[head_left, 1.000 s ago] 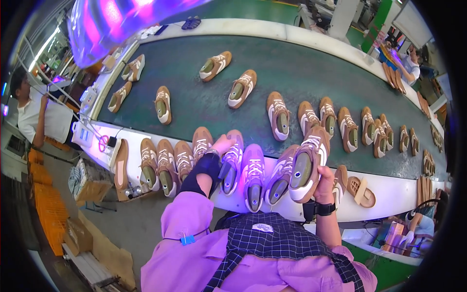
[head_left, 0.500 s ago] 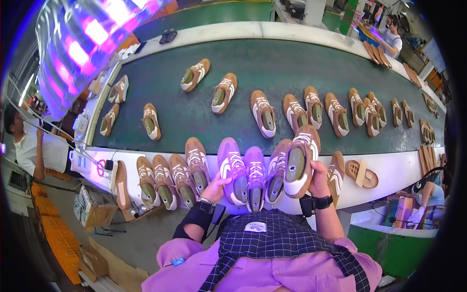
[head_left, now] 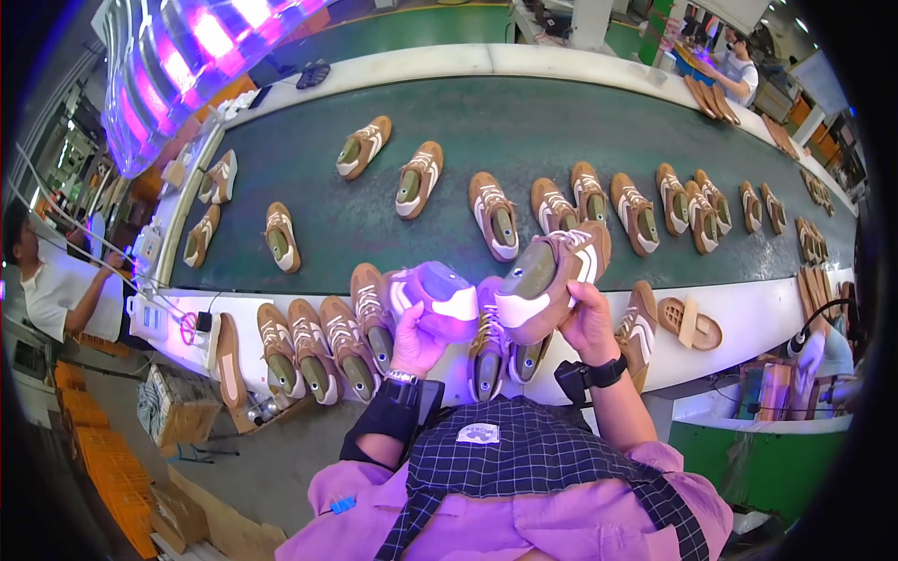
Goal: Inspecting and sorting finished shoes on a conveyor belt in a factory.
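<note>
Both my hands are closed around brown sneakers with white stripes and olive lasts inside. My left hand (head_left: 414, 342) grips one sneaker (head_left: 452, 313), turned with its white heel to the right and lit purple. My right hand (head_left: 589, 323) grips the other sneaker (head_left: 533, 313), raised and tilted with its heel toward the left. The two heels come close together; whether they touch I cannot tell. Just beneath them, a third sneaker (head_left: 485, 360) stands on the white ledge (head_left: 599, 372), with another sneaker (head_left: 528, 360) beside it, partly hidden.
A green conveyor belt (head_left: 374, 243) carries several similar sneakers. More sneakers (head_left: 309, 351) line the ledge at left, near a loose sole (head_left: 229, 360). Right of me lie soles (head_left: 690, 323). A glowing purple lamp (head_left: 201, 56) hangs upper left. Co-workers (head_left: 65, 290) are nearby.
My left hand has lifted its sneaker off the ledge and swung the heel rightward. My right hand has tipped its sneaker, bringing its heel left toward the other one.
</note>
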The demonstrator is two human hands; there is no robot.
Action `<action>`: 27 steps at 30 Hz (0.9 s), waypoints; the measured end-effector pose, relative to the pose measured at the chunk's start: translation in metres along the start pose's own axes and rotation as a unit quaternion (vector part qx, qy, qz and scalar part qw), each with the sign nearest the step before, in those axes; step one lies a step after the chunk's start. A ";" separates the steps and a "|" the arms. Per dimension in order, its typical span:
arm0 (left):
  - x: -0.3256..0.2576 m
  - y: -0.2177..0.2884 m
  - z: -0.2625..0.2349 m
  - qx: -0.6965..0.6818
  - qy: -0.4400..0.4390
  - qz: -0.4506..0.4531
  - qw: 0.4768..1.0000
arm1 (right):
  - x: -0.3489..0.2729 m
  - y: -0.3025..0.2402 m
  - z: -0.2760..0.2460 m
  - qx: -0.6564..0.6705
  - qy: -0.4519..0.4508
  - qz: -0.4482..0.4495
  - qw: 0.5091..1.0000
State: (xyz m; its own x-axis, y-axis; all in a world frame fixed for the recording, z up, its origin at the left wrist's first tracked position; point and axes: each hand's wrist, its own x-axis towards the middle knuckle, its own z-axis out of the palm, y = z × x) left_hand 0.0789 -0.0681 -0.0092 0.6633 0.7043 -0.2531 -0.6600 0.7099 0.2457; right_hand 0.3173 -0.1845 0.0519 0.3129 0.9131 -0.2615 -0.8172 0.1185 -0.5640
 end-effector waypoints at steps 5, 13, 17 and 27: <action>-0.009 0.007 0.033 0.029 0.028 0.043 0.998 | -0.007 0.005 0.020 -0.028 0.013 -0.059 0.998; -0.017 0.001 0.045 0.063 0.057 0.081 0.993 | -0.009 0.015 0.036 -0.031 0.051 -0.101 0.993; -0.015 -0.001 0.048 0.062 0.053 0.081 0.993 | -0.009 0.019 0.030 -0.021 0.056 -0.102 0.993; -0.009 -0.005 0.052 0.068 0.053 0.087 0.993 | -0.014 0.018 0.036 -0.037 0.079 -0.114 0.990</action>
State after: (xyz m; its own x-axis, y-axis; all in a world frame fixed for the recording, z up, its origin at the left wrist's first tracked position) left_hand 0.0941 -0.0777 0.0403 0.4982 0.8169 -0.2905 -0.7033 0.5767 0.4157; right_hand 0.2808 -0.1810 0.0730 0.5615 0.7927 -0.2372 -0.6811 0.2800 -0.6765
